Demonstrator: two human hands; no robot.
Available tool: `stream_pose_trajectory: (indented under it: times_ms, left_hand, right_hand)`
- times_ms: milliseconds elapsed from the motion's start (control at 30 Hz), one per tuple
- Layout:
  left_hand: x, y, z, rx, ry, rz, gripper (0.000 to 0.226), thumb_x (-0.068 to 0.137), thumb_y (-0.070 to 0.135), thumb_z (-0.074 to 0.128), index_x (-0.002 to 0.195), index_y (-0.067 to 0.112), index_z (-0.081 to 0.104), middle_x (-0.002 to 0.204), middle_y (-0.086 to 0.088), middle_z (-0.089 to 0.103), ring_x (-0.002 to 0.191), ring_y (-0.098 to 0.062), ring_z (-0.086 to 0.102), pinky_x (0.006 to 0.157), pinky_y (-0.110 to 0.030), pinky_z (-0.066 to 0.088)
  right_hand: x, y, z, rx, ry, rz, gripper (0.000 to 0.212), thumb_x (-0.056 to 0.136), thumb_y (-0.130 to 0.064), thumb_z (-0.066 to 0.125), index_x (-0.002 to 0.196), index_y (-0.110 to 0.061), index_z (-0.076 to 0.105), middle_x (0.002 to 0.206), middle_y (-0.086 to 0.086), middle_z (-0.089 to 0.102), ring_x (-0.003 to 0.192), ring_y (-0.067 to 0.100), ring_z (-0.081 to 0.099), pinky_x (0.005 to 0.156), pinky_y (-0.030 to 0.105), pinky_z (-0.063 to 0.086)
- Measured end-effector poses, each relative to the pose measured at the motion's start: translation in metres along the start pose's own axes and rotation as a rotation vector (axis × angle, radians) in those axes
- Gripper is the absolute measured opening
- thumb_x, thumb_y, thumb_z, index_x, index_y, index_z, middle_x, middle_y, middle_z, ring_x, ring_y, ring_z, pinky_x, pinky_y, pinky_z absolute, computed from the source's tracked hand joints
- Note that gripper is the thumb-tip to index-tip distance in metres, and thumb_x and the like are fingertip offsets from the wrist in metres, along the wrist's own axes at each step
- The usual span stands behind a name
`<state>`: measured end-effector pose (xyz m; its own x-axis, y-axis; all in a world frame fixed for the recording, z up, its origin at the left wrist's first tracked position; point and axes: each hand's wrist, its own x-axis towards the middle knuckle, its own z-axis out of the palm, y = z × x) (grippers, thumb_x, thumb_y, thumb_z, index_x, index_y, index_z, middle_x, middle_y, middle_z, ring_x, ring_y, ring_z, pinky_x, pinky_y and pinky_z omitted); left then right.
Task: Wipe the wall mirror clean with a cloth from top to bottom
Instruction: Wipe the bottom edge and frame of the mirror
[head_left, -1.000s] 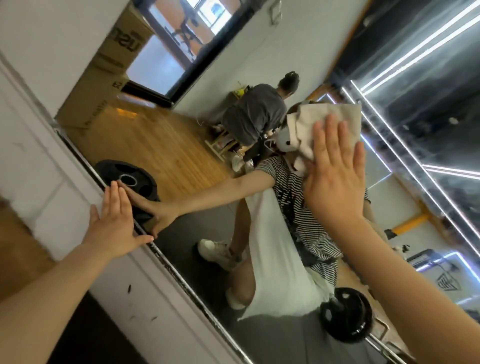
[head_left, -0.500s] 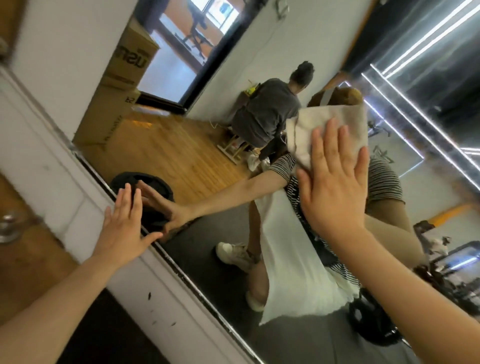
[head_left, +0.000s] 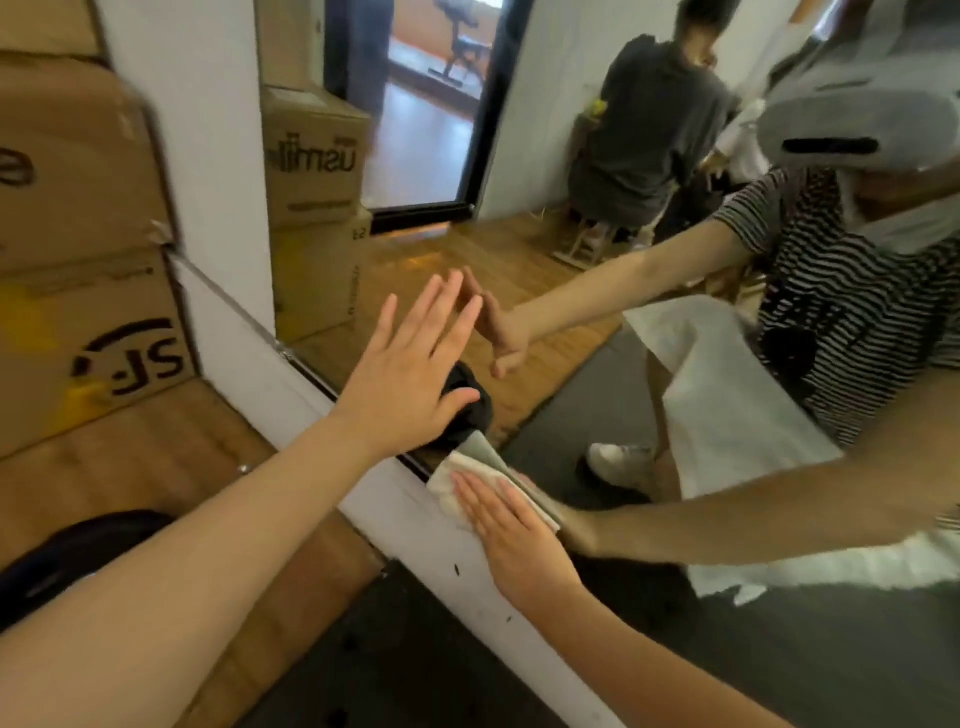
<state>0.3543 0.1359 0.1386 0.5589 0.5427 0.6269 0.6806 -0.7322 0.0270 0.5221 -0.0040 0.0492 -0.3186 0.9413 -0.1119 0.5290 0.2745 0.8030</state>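
Now your right hand (head_left: 511, 525) presses the cloth (head_left: 470, 470) with flat fingers at the mirror (head_left: 571, 291) bottom edge, left hand (head_left: 410, 364) splayed on glass: stroke apparently near its end.

the left hand (head_left: 410, 374) is raised with its palm forward, fingers straight and slightly spread, thumb out to the side, its bare forearm reaching up from the lower left. the right hand (head_left: 511, 530) lies lower, flat, fingers straight and close together, pressing forward, its bare forearm running in from the lower right. both arms are extended.
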Motion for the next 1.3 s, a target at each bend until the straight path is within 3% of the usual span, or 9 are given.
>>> stream_pose_trajectory:
  times_ms: [267,367,500,633,700,800,967,1100,1300]
  left_hand:
    - [0.017,0.013,-0.044,0.133,0.001,0.105,0.078,0.091,0.052,0.038,0.150,0.008,0.013,0.157,-0.020,0.010,0.145,-0.034,0.008,0.114,-0.053,0.011]
    - [0.041,0.023,-0.081,0.144,0.090,0.229,0.074,0.092,0.047,0.041,0.149,0.008,0.013,0.155,-0.015,0.007,0.144,-0.033,0.007,0.118,-0.049,0.003]
    - [0.069,0.027,-0.103,0.181,0.145,0.367,0.072,0.094,0.043,0.042,0.149,0.007,0.014,0.154,-0.015,0.009,0.144,-0.034,0.008,0.118,-0.045,-0.005]
    - [0.086,0.022,-0.105,0.217,0.161,0.483,0.071,0.094,0.042,0.040,0.150,0.006,0.016,0.155,-0.015,0.011,0.148,-0.028,0.000,0.118,-0.048,-0.004]
    - [0.096,0.020,-0.110,0.224,0.199,0.514,0.069,0.093,0.040,0.039,0.149,0.005,0.018,0.155,-0.015,0.012,0.145,-0.031,0.009,0.117,-0.048,-0.002]
    - [0.124,0.020,-0.123,0.196,0.281,0.547,0.070,0.092,0.040,0.037,0.149,0.004,0.016,0.155,-0.014,0.011,0.143,-0.033,0.012,0.116,-0.049,0.000]
    - [0.183,0.018,-0.133,0.161,0.429,0.652,0.066,0.098,0.040,0.031,0.151,0.005,0.014,0.154,-0.014,0.014,0.149,-0.024,-0.007,0.117,-0.047,-0.004]
    - [0.192,0.008,-0.112,0.164,0.573,0.704,0.068,0.099,0.041,0.026,0.155,0.012,0.000,0.163,-0.008,-0.004,0.149,-0.019,-0.012,0.118,-0.047,-0.004]
    - [0.195,0.008,-0.107,0.065,0.605,0.752,0.071,0.097,0.040,0.030,0.155,0.014,-0.001,0.162,-0.002,-0.014,0.150,-0.019,-0.008,0.118,-0.048,-0.003]
  right_hand:
    - [0.003,-0.006,0.002,0.127,-0.010,-0.023,0.066,0.106,-0.031,0.019,0.139,0.004,-0.025,0.136,0.021,-0.039,0.120,0.040,-0.037,0.098,0.048,-0.025]
    - [0.002,0.001,-0.008,0.020,-0.044,-0.163,0.063,0.106,-0.023,0.019,0.141,0.005,-0.026,0.135,0.019,-0.040,0.137,0.033,-0.029,0.102,0.043,-0.022]
    - [-0.006,-0.007,0.036,0.263,0.003,0.093,0.063,0.103,-0.032,0.014,0.150,-0.010,-0.022,0.152,0.009,-0.037,0.146,0.022,-0.024,0.117,0.026,-0.011]
    - [-0.042,0.021,0.018,0.135,-0.056,-0.030,0.086,0.094,-0.033,0.052,0.152,-0.007,-0.006,0.159,0.014,-0.023,0.148,0.029,-0.013,0.118,0.034,-0.013]
    - [-0.048,0.056,-0.021,0.020,-0.030,-0.090,0.080,0.100,-0.020,0.042,0.146,-0.003,-0.021,0.147,0.016,-0.037,0.144,0.030,-0.022,0.107,0.043,-0.024]
    - [-0.048,0.087,-0.052,0.029,0.065,0.075,0.072,0.101,-0.020,0.032,0.141,-0.003,-0.026,0.148,0.009,-0.031,0.138,0.024,-0.025,0.107,0.044,-0.025]
    - [-0.039,0.136,-0.072,0.014,0.287,0.375,0.066,0.088,-0.018,0.020,0.153,-0.018,0.010,0.157,-0.008,0.009,0.147,0.011,0.001,0.119,0.037,-0.013]
    - [-0.045,0.168,-0.098,0.029,0.471,0.642,0.077,0.087,-0.020,0.028,0.153,-0.009,-0.012,0.155,-0.006,0.015,0.147,0.016,-0.019,0.119,0.035,-0.013]
    - [-0.058,0.204,-0.134,0.157,0.538,0.740,0.044,0.101,-0.013,0.017,0.142,-0.012,0.033,0.147,-0.004,0.040,0.147,0.009,-0.014,0.118,0.032,-0.002]
